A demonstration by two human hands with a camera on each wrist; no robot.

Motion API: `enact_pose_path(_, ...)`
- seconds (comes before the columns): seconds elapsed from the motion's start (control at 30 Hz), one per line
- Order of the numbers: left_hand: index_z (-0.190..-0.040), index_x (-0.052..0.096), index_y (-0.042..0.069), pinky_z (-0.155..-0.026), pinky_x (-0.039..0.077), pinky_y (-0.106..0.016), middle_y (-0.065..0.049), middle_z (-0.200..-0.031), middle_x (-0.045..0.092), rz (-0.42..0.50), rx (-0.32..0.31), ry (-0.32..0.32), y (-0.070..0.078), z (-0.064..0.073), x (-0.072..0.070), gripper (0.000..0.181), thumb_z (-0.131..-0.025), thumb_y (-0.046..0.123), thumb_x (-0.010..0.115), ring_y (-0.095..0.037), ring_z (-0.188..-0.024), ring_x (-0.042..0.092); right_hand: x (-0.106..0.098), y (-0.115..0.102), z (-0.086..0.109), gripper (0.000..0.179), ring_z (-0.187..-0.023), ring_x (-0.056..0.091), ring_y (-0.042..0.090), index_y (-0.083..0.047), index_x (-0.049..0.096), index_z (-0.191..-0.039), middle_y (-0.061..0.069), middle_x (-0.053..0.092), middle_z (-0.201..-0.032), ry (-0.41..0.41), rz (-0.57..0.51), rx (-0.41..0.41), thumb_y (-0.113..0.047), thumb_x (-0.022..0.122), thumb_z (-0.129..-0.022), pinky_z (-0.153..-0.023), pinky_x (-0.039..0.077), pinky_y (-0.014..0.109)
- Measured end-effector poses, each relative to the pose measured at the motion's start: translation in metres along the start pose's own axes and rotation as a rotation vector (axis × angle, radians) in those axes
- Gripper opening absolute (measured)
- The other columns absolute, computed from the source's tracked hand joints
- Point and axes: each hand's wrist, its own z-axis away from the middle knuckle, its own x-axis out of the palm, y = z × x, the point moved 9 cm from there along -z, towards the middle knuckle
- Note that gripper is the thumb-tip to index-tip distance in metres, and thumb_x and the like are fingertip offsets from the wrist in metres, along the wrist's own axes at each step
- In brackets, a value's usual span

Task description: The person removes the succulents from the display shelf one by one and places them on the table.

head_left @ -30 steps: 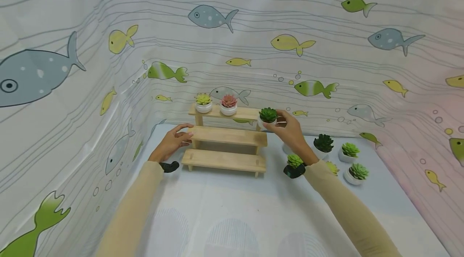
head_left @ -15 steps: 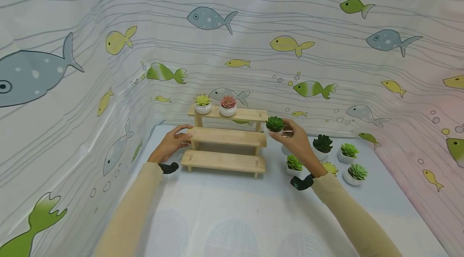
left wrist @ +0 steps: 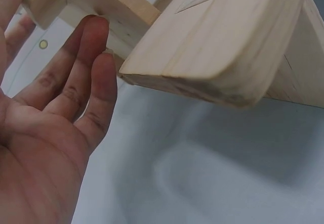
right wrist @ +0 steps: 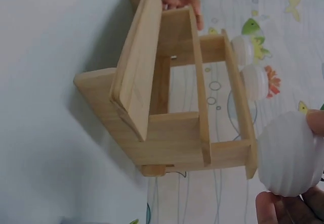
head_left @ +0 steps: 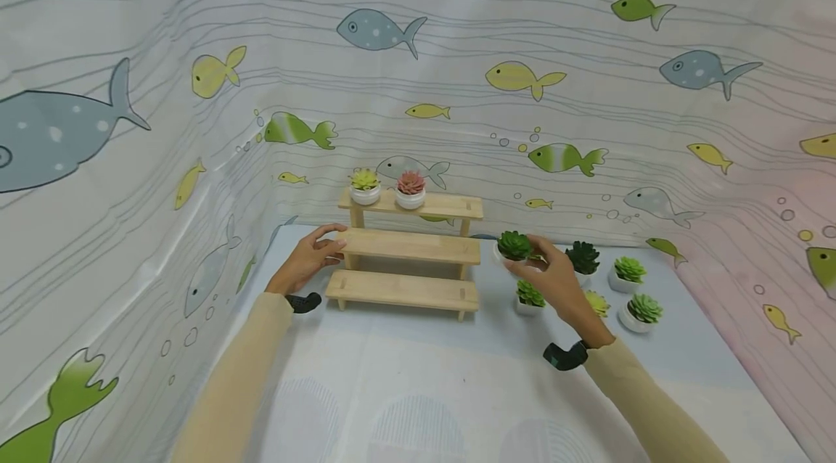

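My right hand [head_left: 555,281] grips a dark green potted succulent [head_left: 514,245] by its white pot, in the air right of a three-tier wooden plant stand [head_left: 408,244]. In the right wrist view the ribbed white pot [right wrist: 286,155] sits between thumb and fingers [right wrist: 276,209]. My left hand [head_left: 310,257] is at the left end of the middle tier, loosely bent, its fingertips at the wood. Relaxed fingers [left wrist: 98,80] show beside the lower board in the left wrist view. A yellow-green succulent [head_left: 364,187] and a pink succulent [head_left: 410,191] stand on the top tier.
Right of the stand, more potted succulents rest on the table: a dark one [head_left: 583,257], a bright green one [head_left: 629,273], a pale green one [head_left: 643,312], a yellow one [head_left: 597,303] and a small green one [head_left: 530,296]. A fish-print curtain [head_left: 457,93] encloses the table.
From the right end of the top tier, my right hand has moved right and down, carrying the dark green potted succulent. My left hand stays at the stand.
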Motion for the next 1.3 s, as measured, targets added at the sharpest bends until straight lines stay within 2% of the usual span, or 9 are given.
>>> enact_pose_path(0.13,-0.15,0.049,0.012,-0.109,0.038,-0.064,-0.008,-0.1,0.068,0.011,-0.003,0.003,-0.001,-0.003,-0.001,0.053,-0.102,0.023,0.069,-0.035,-0.104,0.065,-0.004,0.008,0.008,0.09,-0.134,0.053,0.038,-0.011,0.032,-0.161,0.019,0.04,-0.156,-0.01,0.005,0.016,-0.048,0.077,-0.092,-0.102,0.05,0.054)
enact_pose_path(0.3,-0.15,0.049,0.013,-0.106,0.045,-0.059,-0.006,-0.1,0.069,-0.004,-0.015,0.011,-0.001,-0.004,-0.003,0.053,-0.102,0.023,0.068,-0.026,-0.099,0.067,-0.007,0.017,0.021,0.091,-0.134,0.053,0.039,-0.006,0.031,-0.161,0.021,0.039,-0.157,-0.017,0.032,0.036,-0.046,0.077,-0.093,-0.103,0.05,0.055)
enact_pose_path(0.47,-0.15,0.048,0.011,-0.107,0.042,-0.062,-0.006,-0.098,0.069,0.003,-0.003,0.001,0.001,-0.006,-0.003,0.052,-0.103,0.021,0.067,-0.022,-0.095,0.067,-0.008,0.025,0.031,0.089,-0.133,0.053,0.04,-0.004,0.033,-0.159,0.022,0.041,-0.156,-0.014,0.036,0.032,-0.044,0.077,-0.094,-0.1,0.052,0.051)
enact_pose_path(0.6,-0.15,0.048,0.011,-0.109,0.038,-0.066,-0.006,-0.098,0.068,0.009,0.003,-0.007,0.002,-0.008,-0.004,0.051,-0.103,0.019,0.066,-0.022,-0.094,0.067,-0.008,0.036,0.039,0.087,-0.133,0.054,0.039,-0.005,0.035,-0.158,0.02,0.042,-0.156,-0.012,0.044,0.035,-0.044,0.077,-0.093,-0.098,0.055,0.043)
enact_pose_path(0.77,-0.15,0.049,0.013,-0.109,0.037,-0.066,-0.008,-0.101,0.068,0.001,-0.004,-0.006,-0.006,-0.017,-0.009,0.05,-0.104,0.02,0.066,-0.024,-0.097,0.066,-0.009,0.048,0.049,0.086,-0.136,0.051,0.038,-0.002,0.036,-0.157,0.021,0.042,-0.155,-0.009,0.043,0.044,-0.042,0.078,-0.093,-0.1,0.053,0.034)
enact_pose_path(0.97,-0.151,0.048,0.017,-0.109,0.038,-0.065,-0.008,-0.104,0.068,-0.011,0.0,0.001,-0.017,-0.027,-0.016,0.052,-0.103,0.025,0.067,-0.024,-0.099,0.066,-0.01,0.061,0.061,0.085,-0.134,0.053,0.041,-0.004,0.037,-0.157,0.022,0.043,-0.155,-0.016,0.057,0.086,-0.043,0.077,-0.093,-0.101,0.053,0.041)
enact_pose_path(1.13,-0.151,0.049,0.018,-0.106,0.043,-0.061,-0.007,-0.103,0.068,-0.041,0.015,0.009,-0.018,-0.029,-0.018,0.055,-0.102,0.031,0.069,-0.022,-0.098,0.067,-0.012,0.073,0.066,0.086,-0.132,0.055,0.041,-0.005,0.038,-0.157,0.024,0.042,-0.156,0.0,0.091,0.113,-0.047,0.077,-0.092,-0.101,0.052,0.044)
enact_pose_path(1.3,-0.149,0.051,0.019,-0.098,0.053,-0.048,-0.008,-0.103,0.068,-0.071,0.023,0.012,-0.018,-0.03,-0.018,0.054,-0.1,0.034,0.07,-0.023,-0.099,0.067,-0.012,0.086,0.07,0.09,-0.13,0.056,0.04,-0.005,0.037,-0.157,0.023,0.044,-0.155,0.002,0.097,0.145,-0.049,0.078,-0.09,-0.099,0.054,0.042)
